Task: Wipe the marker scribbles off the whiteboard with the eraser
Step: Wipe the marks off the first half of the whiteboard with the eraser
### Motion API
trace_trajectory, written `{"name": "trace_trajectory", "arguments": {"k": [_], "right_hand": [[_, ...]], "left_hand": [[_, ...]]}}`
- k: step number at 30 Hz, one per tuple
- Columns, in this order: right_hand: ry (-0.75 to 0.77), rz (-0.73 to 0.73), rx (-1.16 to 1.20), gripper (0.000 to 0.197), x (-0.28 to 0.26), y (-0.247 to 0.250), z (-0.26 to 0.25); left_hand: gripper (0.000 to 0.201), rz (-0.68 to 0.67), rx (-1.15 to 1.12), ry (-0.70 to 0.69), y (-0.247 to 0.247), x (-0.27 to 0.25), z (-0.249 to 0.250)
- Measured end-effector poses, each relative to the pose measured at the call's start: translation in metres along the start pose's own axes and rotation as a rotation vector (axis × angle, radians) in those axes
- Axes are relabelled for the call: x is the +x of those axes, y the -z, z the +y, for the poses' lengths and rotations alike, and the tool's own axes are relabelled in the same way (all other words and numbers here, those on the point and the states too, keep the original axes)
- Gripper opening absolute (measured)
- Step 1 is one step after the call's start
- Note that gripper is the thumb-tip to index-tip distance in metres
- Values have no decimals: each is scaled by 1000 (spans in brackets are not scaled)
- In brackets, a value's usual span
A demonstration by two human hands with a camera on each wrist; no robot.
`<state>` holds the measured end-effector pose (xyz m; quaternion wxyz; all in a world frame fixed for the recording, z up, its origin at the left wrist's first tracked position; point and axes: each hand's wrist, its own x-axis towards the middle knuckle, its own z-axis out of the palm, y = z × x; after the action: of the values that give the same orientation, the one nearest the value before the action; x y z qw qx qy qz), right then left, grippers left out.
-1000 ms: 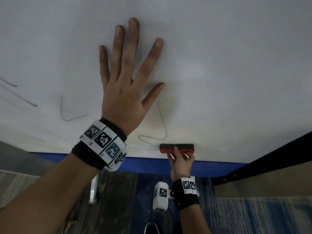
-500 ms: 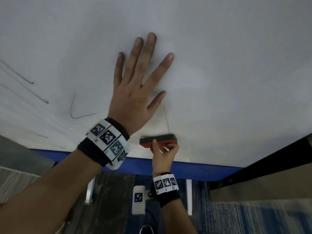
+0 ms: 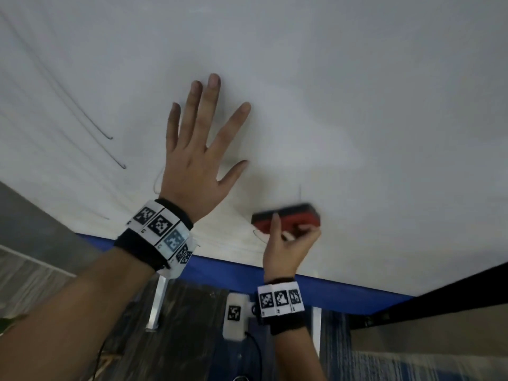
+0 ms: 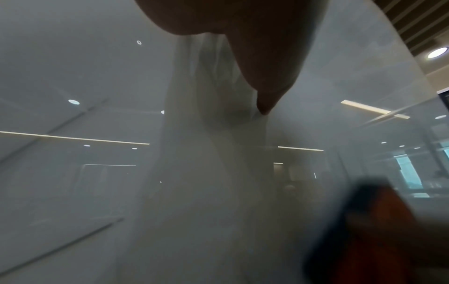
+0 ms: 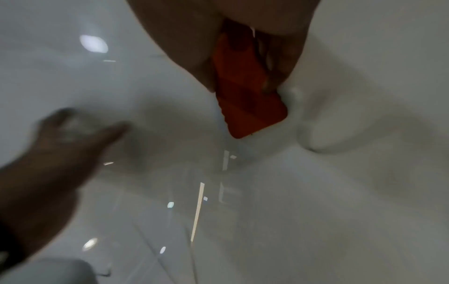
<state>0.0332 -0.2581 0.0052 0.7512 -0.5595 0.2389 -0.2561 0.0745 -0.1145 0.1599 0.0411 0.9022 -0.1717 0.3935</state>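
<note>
The whiteboard (image 3: 357,92) fills the upper head view, with a blue strip along its lower edge. My left hand (image 3: 198,160) lies flat on it, fingers spread and straight. My right hand (image 3: 286,243) grips the red eraser (image 3: 287,221) and presses its dark felt side to the board near the lower edge, to the right of the left hand. Dark marker lines (image 3: 90,125) run down the board's left part. A short stroke (image 3: 300,191) shows just above the eraser, and a small loop (image 3: 258,233) at its lower left. The right wrist view shows the eraser (image 5: 245,100) between thumb and fingers.
Below the blue bottom edge (image 3: 233,270) of the board are white stand legs (image 3: 158,303) and a striped carpet (image 3: 412,364). A dark panel (image 3: 453,292) stands at the lower right. The left wrist view shows ceiling lights reflected in the board (image 4: 97,134).
The eraser moved left along the bottom edge and then up and right, and the looping scribble there is mostly gone. The left hand has stayed flat on the board.
</note>
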Motion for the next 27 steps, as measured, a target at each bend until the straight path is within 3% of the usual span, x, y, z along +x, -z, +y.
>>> {"name": "trace_trajectory", "arguments": {"k": [2, 3, 5, 9, 11, 15, 18, 21, 25, 27], "right_hand": [[203, 57, -51, 44, 7, -12, -26], [227, 77, -39, 45, 11, -12, -30], [163, 126, -28, 43, 14, 0, -18], [-156, 205, 18, 41, 6, 21, 11], [-156, 188, 27, 39, 3, 13, 5], [256, -20, -39, 40, -12, -26, -50], [350, -40, -38, 46, -9, -36, -53], [153, 40, -50, 47, -5, -14, 0], [-369, 152, -62, 50, -12, 19, 77], [-570, 197, 21, 50, -11, 18, 90]], "left_hand": [[72, 3, 0, -1, -5, 0, -1], [72, 9, -2, -4, -7, 0, -2], [71, 20, -10, -14, -8, 0, -4], [68, 20, -14, -7, -7, -1, -1], [68, 20, -15, -6, -6, -3, 0], [69, 20, -26, -5, -7, -4, -1], [68, 3, 4, -13, -6, -4, -3], [66, 4, 14, -14, -7, -5, -4], [66, 1, -2, -5, -10, -7, -3], [66, 0, -11, 0, -11, -7, -1]]}}
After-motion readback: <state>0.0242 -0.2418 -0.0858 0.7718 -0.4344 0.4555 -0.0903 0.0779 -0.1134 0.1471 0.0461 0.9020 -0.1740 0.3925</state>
